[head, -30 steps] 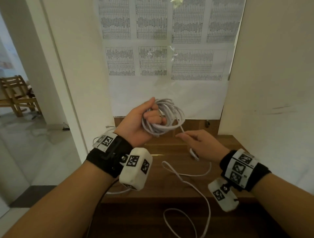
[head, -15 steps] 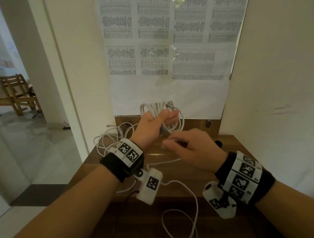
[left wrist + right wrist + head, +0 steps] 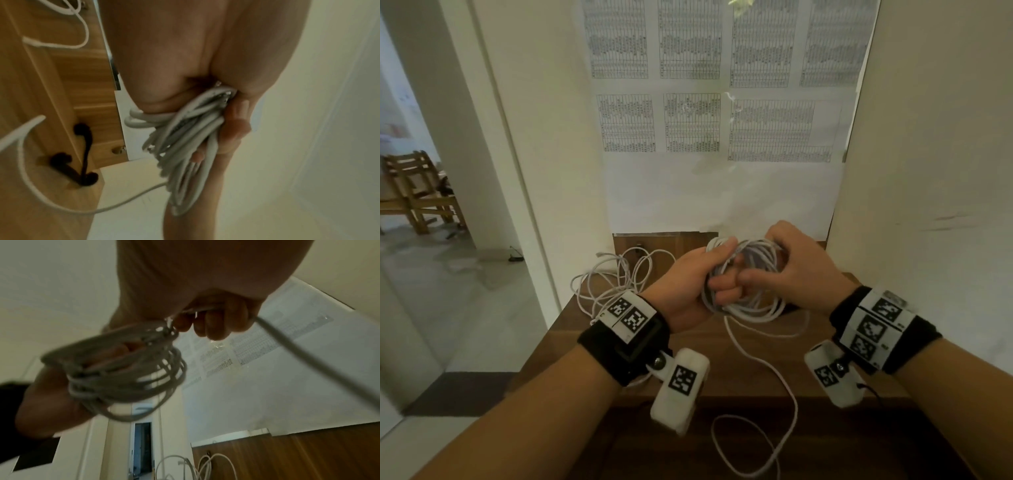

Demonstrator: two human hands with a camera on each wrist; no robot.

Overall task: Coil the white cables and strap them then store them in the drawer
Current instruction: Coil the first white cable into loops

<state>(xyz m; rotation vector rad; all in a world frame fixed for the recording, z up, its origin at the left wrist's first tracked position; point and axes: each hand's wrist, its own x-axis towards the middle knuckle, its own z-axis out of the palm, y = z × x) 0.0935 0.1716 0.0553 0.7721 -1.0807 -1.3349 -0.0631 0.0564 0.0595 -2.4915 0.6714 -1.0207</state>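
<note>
The white cable coil [image 3: 748,277] looks light and limp, a thin round cord that bends easily yet keeps some spring, so I judge its loops will want to fan open unless they are squeezed together at one spot. The best place to hold it seems to be across the whole bundle where the turns cross, as the left hand [image 3: 690,284] does now, fingers curled through the centre and thumb on top. The smooth jacket is likely a bit slippery, so a loose grip could let single turns slide out.

The right hand [image 3: 803,269] curls around the far side of the coil and pinches the running strand; the right wrist view shows its fingers closed on the cord. Both hands hold the coil in the air above the wooden tabletop [image 3: 774,370], near its back edge.

The coil is many uneven turns, roughly round, greyish-white in shade. Its free tail [image 3: 767,421] hangs from the bundle, crosses the tabletop and loops past the front edge. A second white cable [image 3: 616,281] lies in loose, uncoiled loops at the back left of the tabletop. No strap or drawer is clearly identifiable.
</note>
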